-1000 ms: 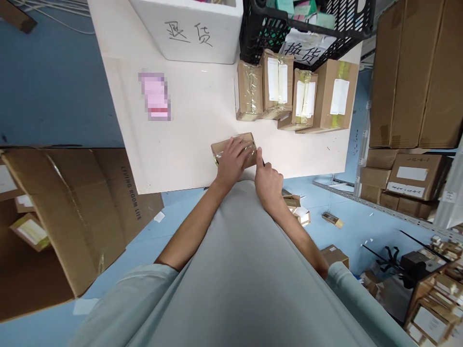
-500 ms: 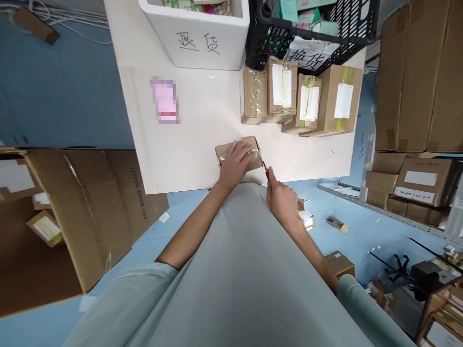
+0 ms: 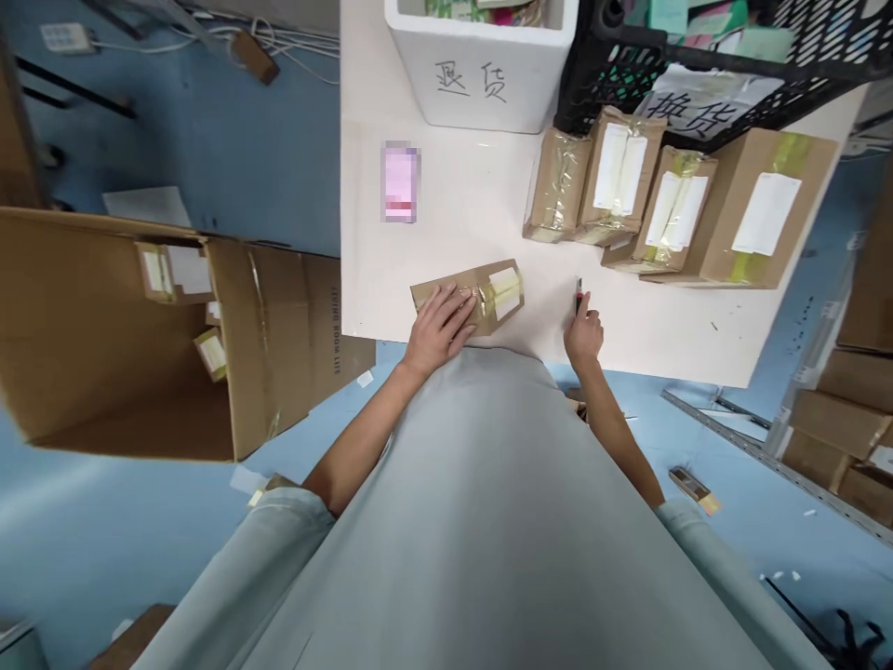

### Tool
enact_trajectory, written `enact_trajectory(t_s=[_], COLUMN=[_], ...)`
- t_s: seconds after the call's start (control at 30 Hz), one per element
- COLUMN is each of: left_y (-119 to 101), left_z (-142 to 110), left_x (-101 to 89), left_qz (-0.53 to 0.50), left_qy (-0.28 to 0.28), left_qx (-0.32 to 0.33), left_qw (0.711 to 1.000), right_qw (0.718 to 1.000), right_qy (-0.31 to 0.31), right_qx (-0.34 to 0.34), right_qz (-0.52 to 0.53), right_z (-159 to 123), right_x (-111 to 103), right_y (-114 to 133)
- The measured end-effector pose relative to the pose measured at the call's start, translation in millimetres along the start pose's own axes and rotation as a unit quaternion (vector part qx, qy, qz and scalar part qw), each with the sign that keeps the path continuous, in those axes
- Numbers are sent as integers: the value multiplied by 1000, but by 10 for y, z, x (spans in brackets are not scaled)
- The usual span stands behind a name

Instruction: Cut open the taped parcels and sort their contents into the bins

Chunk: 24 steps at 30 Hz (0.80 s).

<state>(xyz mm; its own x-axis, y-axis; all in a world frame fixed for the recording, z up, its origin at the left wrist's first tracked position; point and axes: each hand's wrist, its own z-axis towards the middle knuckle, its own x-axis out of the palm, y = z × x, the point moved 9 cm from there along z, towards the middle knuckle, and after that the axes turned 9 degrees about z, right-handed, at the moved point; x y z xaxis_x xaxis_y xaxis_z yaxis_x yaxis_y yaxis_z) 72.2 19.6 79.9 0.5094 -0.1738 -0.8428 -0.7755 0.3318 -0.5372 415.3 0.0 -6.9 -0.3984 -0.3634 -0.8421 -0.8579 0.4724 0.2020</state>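
A small taped cardboard box (image 3: 488, 276) with a white label lies at the front edge of the white table (image 3: 446, 205), slightly turned. Across its left part my left hand (image 3: 439, 326) lies flat, fingers stretched out. To the right, apart from the box, my right hand (image 3: 584, 333) is closed around a box cutter (image 3: 579, 296) with a red and dark handle. The cutter points away from me, over the tabletop.
Several taped cardboard boxes (image 3: 620, 177) stand at the table's right. Behind them are a white foam bin (image 3: 481, 79) and a black plastic crate (image 3: 726, 56). A blurred pink item (image 3: 400, 181) lies left. A large open carton (image 3: 279, 335) stands beside the table.
My right hand has moved the box cutter away from the box to the right. The box has turned, and its white label now shows. My view has swung left.
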Motion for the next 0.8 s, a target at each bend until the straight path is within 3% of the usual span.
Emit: enact_trajectory(t_s=[0.13, 0.2, 0.3, 0.4, 0.47, 0.6, 0.7, 0.8], left_y=[224, 317, 453, 561, 634, 790, 810, 680], left_z=[-317, -461, -644, -718, -690, -501, -301, -115], left_x=[-230, -353, -514, -608, -613, -412, -52, 285], left_qz=[22, 29, 30, -8, -57, -162, -225, -274], left_qy=[-55, -95, -145, -166, -164, -133, -72, -13], left_qx=[-69, -116, -199, -253, -271, -303, -333, -350], left_qw=[996, 988, 969, 953, 947, 929, 913, 896], right_qw=[984, 953, 886, 834, 821, 846, 868, 889], right_qy=[-33, 14, 102, 170, 188, 130, 61, 12], right_qx=[-73, -98, -112, -130, -132, -85, -62, -37], right_qz=[157, 285, 438, 509, 523, 510, 488, 456], right_z=[129, 190, 231, 165, 92, -3, -53, -94], right_x=[60, 189, 416, 553, 566, 394, 154, -26], right_y=[161, 381, 821, 1244, 1387, 1198, 876, 558])
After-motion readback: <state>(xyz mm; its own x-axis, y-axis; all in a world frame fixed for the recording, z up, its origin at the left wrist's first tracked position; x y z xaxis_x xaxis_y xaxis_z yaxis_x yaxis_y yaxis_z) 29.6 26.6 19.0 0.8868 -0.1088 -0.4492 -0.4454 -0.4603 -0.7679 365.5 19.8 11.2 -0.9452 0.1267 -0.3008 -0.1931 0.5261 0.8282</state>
